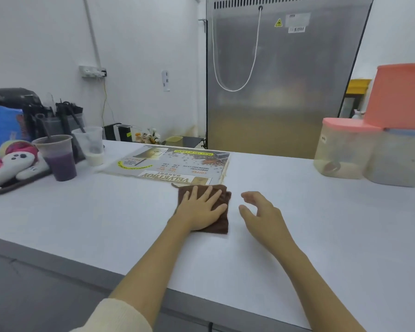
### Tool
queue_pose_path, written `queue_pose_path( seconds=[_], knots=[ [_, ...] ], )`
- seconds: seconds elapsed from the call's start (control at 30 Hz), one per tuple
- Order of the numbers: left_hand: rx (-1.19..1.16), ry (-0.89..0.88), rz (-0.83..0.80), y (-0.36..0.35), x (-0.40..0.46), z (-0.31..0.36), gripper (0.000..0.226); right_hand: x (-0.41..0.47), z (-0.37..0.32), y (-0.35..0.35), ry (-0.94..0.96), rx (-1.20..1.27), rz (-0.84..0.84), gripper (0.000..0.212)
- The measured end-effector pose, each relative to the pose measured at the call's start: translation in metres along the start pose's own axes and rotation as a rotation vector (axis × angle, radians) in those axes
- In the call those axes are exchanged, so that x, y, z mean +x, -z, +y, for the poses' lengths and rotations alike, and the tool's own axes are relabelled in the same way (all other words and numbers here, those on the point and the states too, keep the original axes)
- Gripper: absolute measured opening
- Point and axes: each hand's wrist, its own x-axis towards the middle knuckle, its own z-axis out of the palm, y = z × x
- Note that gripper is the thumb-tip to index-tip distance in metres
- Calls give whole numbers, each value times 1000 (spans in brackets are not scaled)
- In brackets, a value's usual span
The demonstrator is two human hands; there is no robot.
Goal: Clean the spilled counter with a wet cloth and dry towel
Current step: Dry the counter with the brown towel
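**Wiping under way; drying pass not evident**

Head view: left hand [200, 207] is pressing flat, fingers spread, on the brown cloth [219, 218], centre frame on the white desk [321, 224]. Right hand [258, 212] is hovering beside it, fingers loosely curled, holding nothing. No spill visible; no second towel identifiable. Judged mid-task.

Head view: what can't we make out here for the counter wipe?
- Counter under the brown cloth: hidden by cloth and left hand; any spill there is unseen.
- Wet or dry cloth: cannot tell.
- Right hand: beside the cloth, holding nothing; touching the counter or hovering is unclear.
- Menu sheet: small print blurred.
- Tray: cut by left edge.
- Second cloth or towel: none in frame.
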Motion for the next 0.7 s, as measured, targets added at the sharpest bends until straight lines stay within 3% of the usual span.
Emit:
queue_pose_path(
  seconds=[0.13,0.27,0.37,0.5,0.7],
  knots=[
    [16,-109,-5,-9,-25,-15,63,17,-18,-26,24,-13,-3,32],
    [43,-44,-5,-1,-24,-68,68,31,-30,-46,32,-16,21,32],
    [168,41,-28,9,-2,-116,93,32,-32,-55,30,-45,16,33],
    [70,122,49,14,18,-120,66,31,-28,-54,-21,-110,57,36],
    [11,17,-23,13,-20,-110,59,25,-25,-53,-32,-172,48,36]
  ],
)
